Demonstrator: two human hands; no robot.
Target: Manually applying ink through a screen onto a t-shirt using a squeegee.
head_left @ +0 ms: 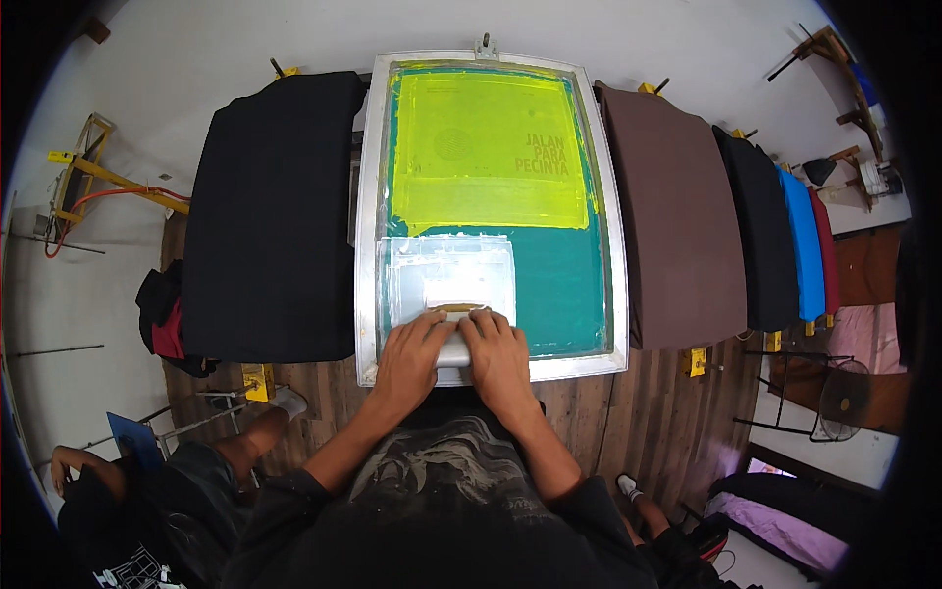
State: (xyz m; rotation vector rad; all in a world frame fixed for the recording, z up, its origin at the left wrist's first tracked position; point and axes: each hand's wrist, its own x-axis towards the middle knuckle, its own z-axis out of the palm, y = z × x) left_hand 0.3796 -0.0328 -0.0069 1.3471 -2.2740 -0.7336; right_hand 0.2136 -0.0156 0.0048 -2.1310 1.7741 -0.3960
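A screen-printing frame (pixel 617 294) with a pale metal rim lies in front of me. Its mesh is green, with a large yellow-green taped area (pixel 471 147) at the far part bearing faint printed lettering. A whitish rectangle with white ink (pixel 456 257) shows at the near left of the mesh. My left hand (pixel 410 355) and my right hand (pixel 494 351) grip a squeegee (pixel 453 353) side by side at the frame's near end. Fingers of both curl over its top, thumbs toward the middle. The squeegee's blade edge is hidden.
A black shirt on a board (pixel 275 216) lies left of the frame. To the right is a brown shirt (pixel 677 216), then black, blue (pixel 803 245) and red ones. One person (pixel 196 481) sits at lower left; another's leg (pixel 638 496) shows lower right. A fan (pixel 844 402) stands at right.
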